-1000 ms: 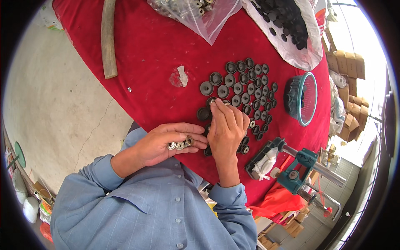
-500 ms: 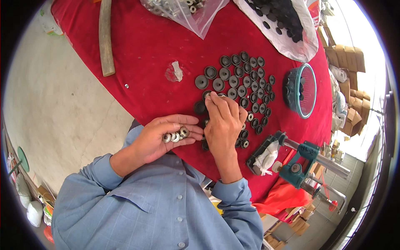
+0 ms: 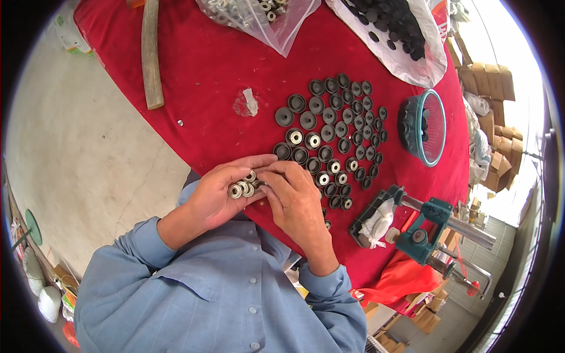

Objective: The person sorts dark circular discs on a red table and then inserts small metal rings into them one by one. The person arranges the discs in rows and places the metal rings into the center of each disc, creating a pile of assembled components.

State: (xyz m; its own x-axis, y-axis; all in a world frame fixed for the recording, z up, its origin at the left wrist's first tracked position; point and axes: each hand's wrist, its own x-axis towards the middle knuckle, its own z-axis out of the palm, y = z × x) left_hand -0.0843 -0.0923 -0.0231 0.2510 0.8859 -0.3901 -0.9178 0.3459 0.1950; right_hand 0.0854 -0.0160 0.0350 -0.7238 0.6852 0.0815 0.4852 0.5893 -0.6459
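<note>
left hand [image 3: 220,197]: cupped palm-up at about 8 o'clock from the middle of the view, fingers curled loosely round a little stack of small silver bearings [image 3: 242,188]. So not clenched, more of a half-closed cradle.
right hand [image 3: 294,197]: right next to it, fingers bent down, tips pinching at the bearings where the two hands meet. Can't tell if it actually has one of its own.
bearings: sitting in the left palm, just off the near edge of the worktop, over the blue shirt [image 3: 223,294].
worktop [image 3: 206,76]: covered in red cloth, fills the upper half.
black discs [image 3: 338,126]: laid out in rows at 1 o'clock from the hands, a few nearest ones already have silver centres.
teal bowl [image 3: 429,126]: at 3 o'clock of the disc rows, dark parts inside.
clear bags [image 3: 265,17]: at 12 o'clock, one with silver bits, one with black bits.
teal press tool [image 3: 424,229]: at 4 o'clock, on the worktop's edge.
wooden stick [image 3: 151,53]: at 11 o'clock, lying lengthways.
</note>
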